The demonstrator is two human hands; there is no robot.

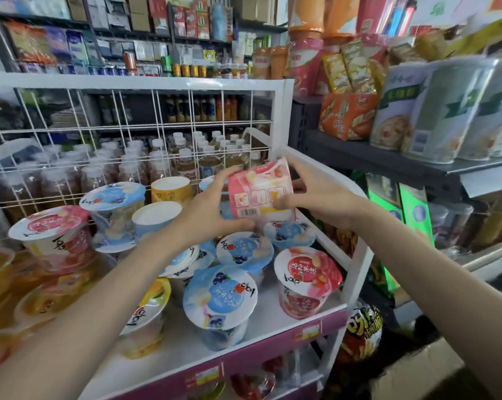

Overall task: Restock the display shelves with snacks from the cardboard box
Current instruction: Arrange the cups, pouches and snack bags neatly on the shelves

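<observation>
Right now both hands clasp one pink snack cup (261, 192), tipped on its side above the far right corner of the white display shelf (272, 316). Left hand (212, 209) curls under its left side; right hand (316, 194) pinches its right edge. Beneath it stand blueberry-lidded cups (219, 298) and a strawberry-lidded cup (307, 272). Bottled drinks (183, 160) sit beyond the wire grid (128, 131).

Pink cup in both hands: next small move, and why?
Probably turn the pink cup upright and lower it at the back right of the white shelf. The left hand and right hand hold it tilted, barcode toward the camera, over blue-lidded cups; the other cups stand lid-up.
</observation>
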